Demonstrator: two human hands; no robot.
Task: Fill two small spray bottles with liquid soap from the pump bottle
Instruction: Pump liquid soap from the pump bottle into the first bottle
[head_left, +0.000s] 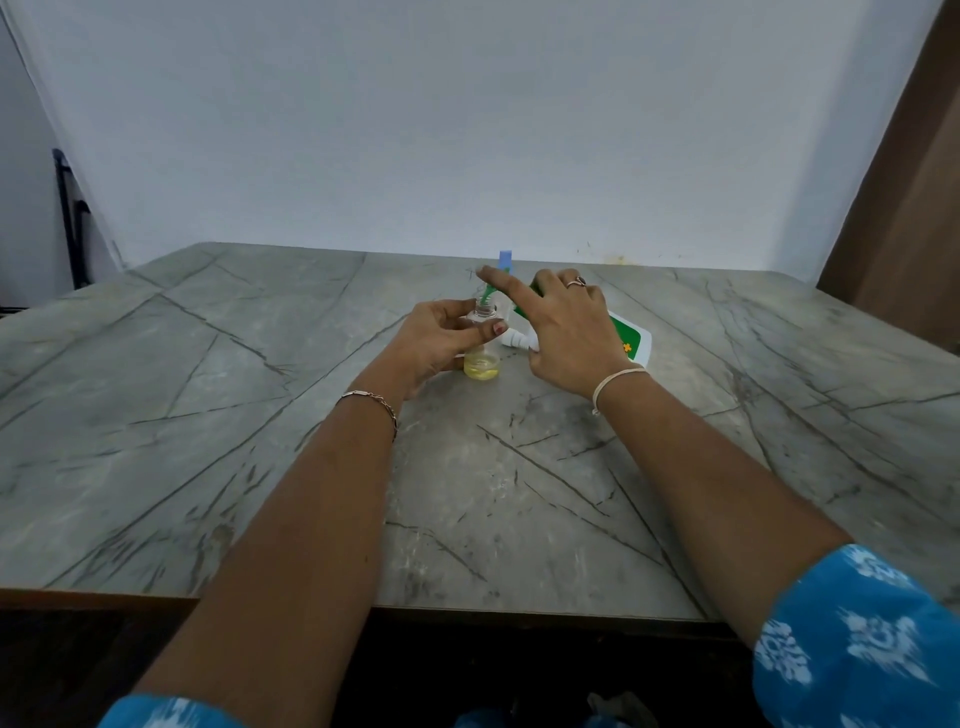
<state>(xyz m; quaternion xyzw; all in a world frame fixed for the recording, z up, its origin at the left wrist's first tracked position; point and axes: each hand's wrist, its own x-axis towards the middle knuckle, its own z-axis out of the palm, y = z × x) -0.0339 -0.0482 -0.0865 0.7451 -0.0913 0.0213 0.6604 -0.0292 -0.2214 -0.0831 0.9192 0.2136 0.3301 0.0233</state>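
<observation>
A small clear spray bottle (483, 364) stands uncapped on the table with a little yellow soap at its bottom. My left hand (434, 345) grips it around the middle. My right hand (566, 332) holds the green and white pump bottle (631, 340) tilted toward it, and its index finger lies stretched out along the pump head. The green pump spout (485, 300) points down into the small bottle's open mouth. Behind my hands, a second small bottle with a blue cap (505, 260) stands mostly hidden.
A white spray top (514, 340) lies on the grey marbled table (260, 441) just right of the small bottle. A pale wall runs behind the table, and a brown panel (904, 234) stands at the far right.
</observation>
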